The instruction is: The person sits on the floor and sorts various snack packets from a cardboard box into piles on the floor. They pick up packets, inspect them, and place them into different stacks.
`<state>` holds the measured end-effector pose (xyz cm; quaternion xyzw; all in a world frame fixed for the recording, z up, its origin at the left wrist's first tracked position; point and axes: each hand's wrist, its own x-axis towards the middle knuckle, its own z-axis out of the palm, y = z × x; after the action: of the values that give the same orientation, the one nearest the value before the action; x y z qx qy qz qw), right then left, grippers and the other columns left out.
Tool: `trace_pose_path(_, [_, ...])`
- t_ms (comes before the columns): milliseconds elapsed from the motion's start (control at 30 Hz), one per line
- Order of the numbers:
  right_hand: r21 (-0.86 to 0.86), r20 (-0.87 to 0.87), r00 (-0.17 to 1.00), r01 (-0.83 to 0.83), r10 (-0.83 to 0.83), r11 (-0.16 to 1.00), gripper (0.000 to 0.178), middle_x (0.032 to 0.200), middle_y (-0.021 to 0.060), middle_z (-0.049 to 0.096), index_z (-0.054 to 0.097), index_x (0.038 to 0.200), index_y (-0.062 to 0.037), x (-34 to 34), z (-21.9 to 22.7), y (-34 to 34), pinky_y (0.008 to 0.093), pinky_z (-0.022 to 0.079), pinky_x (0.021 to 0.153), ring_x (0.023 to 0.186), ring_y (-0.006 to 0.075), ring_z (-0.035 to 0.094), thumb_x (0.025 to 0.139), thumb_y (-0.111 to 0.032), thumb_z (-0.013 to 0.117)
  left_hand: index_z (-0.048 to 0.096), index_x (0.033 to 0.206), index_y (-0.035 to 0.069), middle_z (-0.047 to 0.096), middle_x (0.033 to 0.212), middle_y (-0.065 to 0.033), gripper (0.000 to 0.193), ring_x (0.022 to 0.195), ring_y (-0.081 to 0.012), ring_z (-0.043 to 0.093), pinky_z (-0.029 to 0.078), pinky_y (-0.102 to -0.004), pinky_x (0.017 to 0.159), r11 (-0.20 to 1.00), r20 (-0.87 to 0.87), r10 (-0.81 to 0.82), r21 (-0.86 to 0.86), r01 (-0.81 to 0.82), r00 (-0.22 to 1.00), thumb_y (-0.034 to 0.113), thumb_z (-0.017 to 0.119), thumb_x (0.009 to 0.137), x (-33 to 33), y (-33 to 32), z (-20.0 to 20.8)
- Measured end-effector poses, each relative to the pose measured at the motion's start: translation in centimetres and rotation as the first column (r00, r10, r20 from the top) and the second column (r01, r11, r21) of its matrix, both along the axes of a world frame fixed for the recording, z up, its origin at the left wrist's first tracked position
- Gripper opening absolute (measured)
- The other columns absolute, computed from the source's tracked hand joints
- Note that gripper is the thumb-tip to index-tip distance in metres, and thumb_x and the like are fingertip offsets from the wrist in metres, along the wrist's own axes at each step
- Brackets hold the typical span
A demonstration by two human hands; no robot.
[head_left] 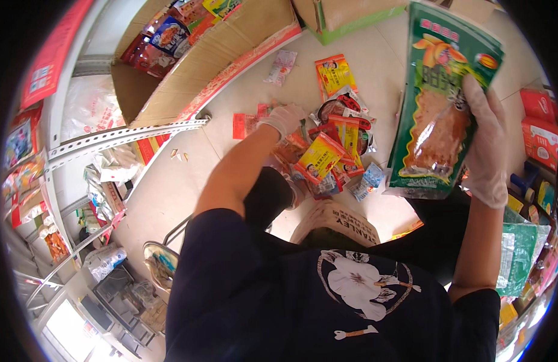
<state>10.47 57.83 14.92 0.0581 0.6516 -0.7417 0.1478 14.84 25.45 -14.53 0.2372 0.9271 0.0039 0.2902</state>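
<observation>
In my right hand (489, 142), wearing a clear thin glove, I hold up large green snack packets (436, 114) printed with a browned food slab; more than one edge shows, so they seem stacked. My gloved left hand (283, 119) reaches down to the pile on the floor, its fingers curled among red packets (245, 125); what they grip, if anything, is hidden. Beside it in the pile lie a yellow-and-red packet (320, 158), a second yellow-and-red packet (336, 73) farther off, and a dark round-printed packet (336, 110). A small blue-and-white packet (370, 180) lies at the near side.
A large cardboard box (230, 63) with colourful snack packets (170, 37) inside stands at the far left, by a white metal shelf rack (128, 137). Another box (351, 21) stands at the back. Red boxes (539, 142) line the right. A beige bag (336, 223) sits between my legs.
</observation>
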Motion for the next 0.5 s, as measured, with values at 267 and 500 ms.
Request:
trace_pose_path(267, [-0.331, 0.134, 0.953, -0.214, 0.27, 0.919, 0.039, 0.108, 0.0101, 0.062, 0.052, 0.117, 0.0013, 0.0, -0.5, 1.8, 0.0298, 0.053, 0.082, 0.091, 0.0163, 0.064, 0.094, -0.03, 0.051, 0.054, 0.099, 0.006, 0.056, 0.101, -0.011, 0.036, 0.101, -0.0325, 0.056, 0.047, -0.039, 0.084, 0.573, -0.494, 0.09, 0.736, 0.361, 0.865, 0.0, 0.071, 0.069, 1.6, 3.8, 21.0])
trace_pose_path(500, [-0.608, 0.131, 0.849, -0.339, 0.512, 0.718, 0.037, 0.109, 0.0112, 0.062, 0.052, 0.118, 0.0007, 1.7, 0.4, 1.0, 0.0329, 0.054, 0.082, 0.093, 0.0179, 0.064, 0.094, -0.028, 0.052, 0.054, 0.098, 0.005, 0.054, 0.101, -0.0097, 0.043, 0.103, -0.0344, 0.055, 0.047, -0.0421, 0.084, 0.526, -0.674, -0.016, 0.623, 0.58, 0.738, -0.005, 0.071, 0.06, 6.3, 9.2, 28.0])
